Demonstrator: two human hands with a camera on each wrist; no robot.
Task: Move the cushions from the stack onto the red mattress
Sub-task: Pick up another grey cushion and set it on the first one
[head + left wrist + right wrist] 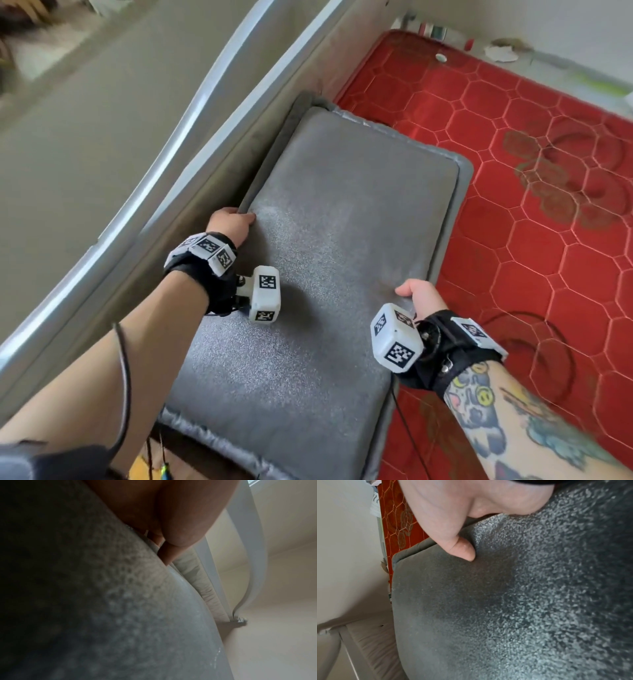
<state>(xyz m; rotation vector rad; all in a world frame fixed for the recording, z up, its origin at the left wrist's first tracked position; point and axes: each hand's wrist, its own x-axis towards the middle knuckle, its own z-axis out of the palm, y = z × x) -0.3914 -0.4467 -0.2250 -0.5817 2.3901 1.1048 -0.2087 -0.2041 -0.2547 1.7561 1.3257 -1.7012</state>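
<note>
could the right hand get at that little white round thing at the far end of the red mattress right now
Probably not as things stand. The right hand grips the grey cushion's edge near the body, and the white round thing lies far across the red mattress.

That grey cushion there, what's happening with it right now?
A person is gripping the top grey cushion by both long edges. The left hand holds the edge next to the beige bed frame, and the right hand pinches the edge on the side of the red mattress. Another grey cushion peeks out underneath. Whether the top one is lifted yet is unclear.
</note>
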